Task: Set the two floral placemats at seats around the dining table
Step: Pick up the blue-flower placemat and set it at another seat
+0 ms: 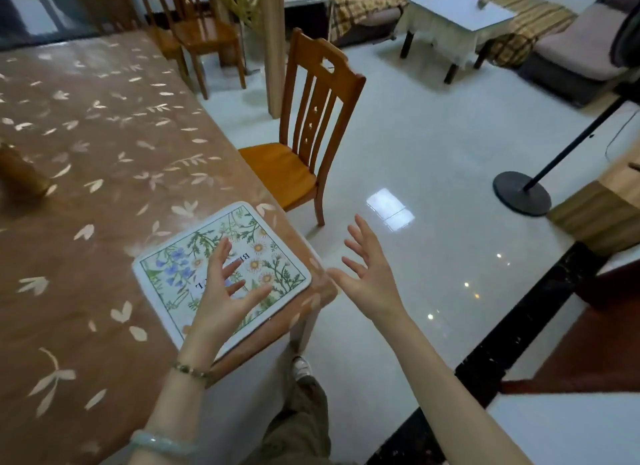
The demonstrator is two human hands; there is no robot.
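Both bare forearms reach forward from the bottom edge. Left hand [227,293] sits over the placemat [162,269] — palm down, fingers spread and slightly curled, holding nothing; cannot tell whether the fingertips touch it. A beaded bracelet [188,370] circles the left wrist, a pale bangle [157,442] further back on the forearm. Right hand [369,276] is just to the right of the placemat, past its edge — fingers splayed wide, thumb pointing toward the placemat, empty. Right wrist bare, forearm angled from the lower right. Hands apart, not touching.
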